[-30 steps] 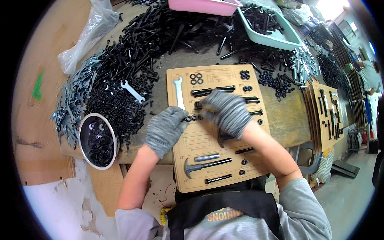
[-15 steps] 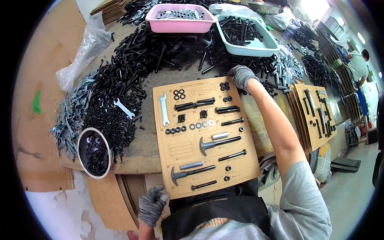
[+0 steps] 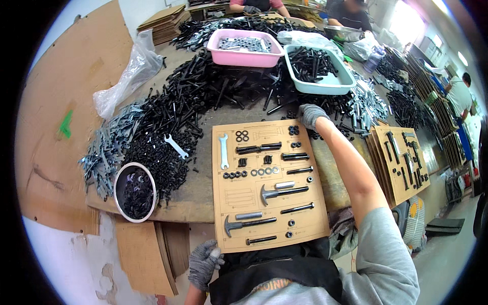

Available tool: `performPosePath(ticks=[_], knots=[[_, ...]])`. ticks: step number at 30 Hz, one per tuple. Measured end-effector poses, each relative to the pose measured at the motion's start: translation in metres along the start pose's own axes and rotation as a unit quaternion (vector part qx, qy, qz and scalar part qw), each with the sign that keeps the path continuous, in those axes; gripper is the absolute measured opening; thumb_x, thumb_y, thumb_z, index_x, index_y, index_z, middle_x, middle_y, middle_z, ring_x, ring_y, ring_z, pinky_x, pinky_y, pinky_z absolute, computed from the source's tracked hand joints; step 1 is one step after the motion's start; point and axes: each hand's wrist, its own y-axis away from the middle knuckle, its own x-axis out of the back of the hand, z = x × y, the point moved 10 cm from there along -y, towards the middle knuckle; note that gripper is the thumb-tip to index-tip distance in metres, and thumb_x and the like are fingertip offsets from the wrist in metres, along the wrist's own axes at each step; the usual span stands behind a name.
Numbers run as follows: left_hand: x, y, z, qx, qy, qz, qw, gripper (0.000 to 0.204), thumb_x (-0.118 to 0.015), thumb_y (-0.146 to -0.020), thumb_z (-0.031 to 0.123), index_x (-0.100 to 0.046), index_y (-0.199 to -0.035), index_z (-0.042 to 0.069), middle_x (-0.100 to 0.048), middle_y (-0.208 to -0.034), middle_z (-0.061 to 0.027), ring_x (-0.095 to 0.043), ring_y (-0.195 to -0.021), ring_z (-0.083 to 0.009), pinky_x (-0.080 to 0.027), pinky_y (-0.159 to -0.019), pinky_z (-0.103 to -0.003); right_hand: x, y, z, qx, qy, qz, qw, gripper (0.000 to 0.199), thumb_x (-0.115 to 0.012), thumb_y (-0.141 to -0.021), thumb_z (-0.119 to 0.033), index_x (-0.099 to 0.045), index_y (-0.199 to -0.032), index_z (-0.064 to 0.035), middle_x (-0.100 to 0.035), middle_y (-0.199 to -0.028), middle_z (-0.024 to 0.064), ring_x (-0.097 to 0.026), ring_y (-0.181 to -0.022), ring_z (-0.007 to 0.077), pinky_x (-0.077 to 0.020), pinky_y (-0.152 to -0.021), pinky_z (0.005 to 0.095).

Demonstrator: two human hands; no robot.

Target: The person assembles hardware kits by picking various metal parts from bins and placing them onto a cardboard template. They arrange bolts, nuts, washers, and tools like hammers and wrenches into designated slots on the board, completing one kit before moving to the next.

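Note:
A brown cardboard card (image 3: 241, 185) lies partly over the table's near edge, fitted with hardware in rows. On it are an open-end wrench (image 3: 223, 151), two T-shaped hammer-head bolts (image 3: 284, 192), long black bolts (image 3: 258, 147), nuts, washers and silver sleeves (image 3: 248, 215). My left hand (image 3: 204, 264), in a grey knit glove, is closed at the card's lower left corner, thumb by the edge. At the far right corner, my gloved right hand (image 3: 311, 117) has its fingers curled against the card's edge; their tips are partly hidden.
Heaps of black bolts (image 3: 178, 101) cover the table behind the card. A pink tub (image 3: 244, 57), a pale blue tub (image 3: 320, 87) and a white-rimmed bowl (image 3: 118, 195) hold small parts. Filled cards (image 3: 399, 178) lean at the right. Co-workers (image 3: 348, 15) stand beyond.
My view has tilted up, bringing co-workers at the far side into sight. The card appears turned slightly straighter, with both hands still at its corners.

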Motion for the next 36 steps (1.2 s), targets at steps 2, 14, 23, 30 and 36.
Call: performPosePath(ticks=[2, 14, 23, 30, 36], knots=[[-0.003, 0.0, -0.001, 0.01, 0.025, -0.022, 0.999, 0.03, -0.062, -0.091, 0.012, -0.055, -0.117, 0.0, -0.067, -0.084, -0.0119, -0.065, -0.062, -0.0142, -0.051, -0.049, -0.023, -0.01, 0.0, 0.015, -0.013, 0.024, -0.007, 1.0, 0.022, -0.063, -0.076, -0.013, -0.068, -0.096, -0.0048, -0.067, -0.099, 0.0201, -0.064, -0.095, 0.0373, -0.053, -0.079, 0.0433], [0.011, -0.004, 0.018, -0.026, 0.037, -0.026, 0.999, 0.028, -0.063, -0.091, 0.02, -0.059, -0.11, -0.001, -0.067, -0.081, -0.0117, -0.066, -0.065, -0.0159, -0.054, -0.053, -0.025, -0.047, 0.078, 0.087, -0.201, -0.4, 0.022, 0.894, 0.025, -0.065, -0.084, -0.019, -0.063, -0.102, -0.003, -0.067, -0.088, 0.0116, -0.065, -0.073, 0.0224, -0.0549, -0.065, 0.0376], [0.007, 0.009, 0.04, -0.031, 0.023, -0.007, 0.999, 0.022, -0.065, -0.087, 0.013, -0.057, -0.101, -0.001, -0.066, -0.083, -0.0119, -0.067, -0.07, -0.0171, -0.056, -0.057, -0.026, -0.067, 0.136, 0.057, -0.223, -0.654, -0.089, 0.718, 0.025, -0.064, -0.088, -0.014, -0.06, -0.111, -0.0061, -0.067, -0.092, 0.0043, -0.066, -0.08, 0.0172, -0.0581, -0.066, 0.0316], [-0.014, 0.018, 0.031, -0.057, 0.078, -0.015, 0.995, 0.039, -0.064, -0.087, 0.018, -0.049, -0.119, 0.001, -0.06, -0.1, -0.0105, -0.063, -0.085, -0.0173, -0.058, -0.07, -0.03, -0.054, 0.164, 0.029, -0.16, -0.617, -0.157, 0.754, 0.035, -0.067, -0.083, -0.016, -0.06, -0.118, -0.0113, -0.067, -0.09, 0.0017, -0.065, -0.077, 0.0114, -0.057, -0.062, 0.0268], [-0.018, 0.018, 0.036, -0.084, 0.109, 0.011, 0.99, 0.045, -0.065, -0.086, 0.018, -0.049, -0.125, 0.003, -0.059, -0.101, -0.0063, -0.061, -0.083, -0.0131, -0.058, -0.065, -0.024, -0.051, 0.187, 0.043, -0.17, -0.623, -0.078, 0.759, 0.036, -0.063, -0.085, -0.011, -0.06, -0.121, -0.0124, -0.067, -0.093, 0.0014, -0.065, -0.079, 0.0128, -0.0566, -0.065, 0.0295]])
